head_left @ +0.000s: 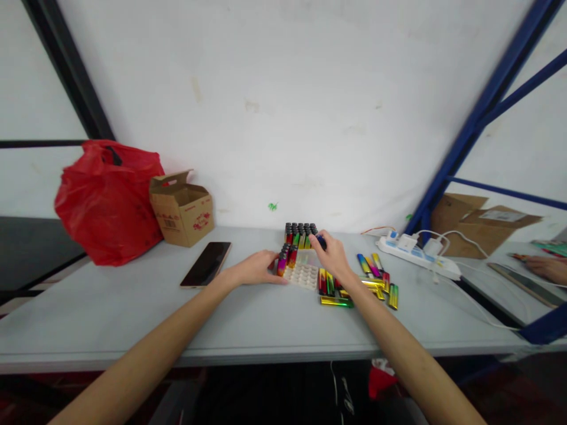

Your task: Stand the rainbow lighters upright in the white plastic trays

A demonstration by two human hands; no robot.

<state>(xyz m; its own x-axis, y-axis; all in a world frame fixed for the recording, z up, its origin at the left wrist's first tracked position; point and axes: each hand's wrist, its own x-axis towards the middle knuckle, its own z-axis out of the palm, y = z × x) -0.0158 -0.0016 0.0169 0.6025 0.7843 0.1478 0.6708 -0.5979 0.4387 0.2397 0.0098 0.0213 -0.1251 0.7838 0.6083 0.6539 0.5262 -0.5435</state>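
A white tray (303,275) with round holes lies on the grey table (248,319), and several multicoloured lighters (300,234) stand upright in its far rows. My left hand (254,268) rests at the tray's left edge, fingers curled against it beside a few standing lighters (283,261). My right hand (331,254) is over the tray's right side, fingers pinched on a dark-topped lighter (321,240) next to the standing rows. More loose lighters (354,286) lie flat to the right of the tray, under and beside my right wrist.
A dark phone (206,264) lies left of the tray. Behind it stand an open cardboard box (181,208) and a red plastic bag (108,198). A white power strip (416,252) with cables sits at the right, next to a blue rack post (460,147). Another person's hand (547,267) shows far right.
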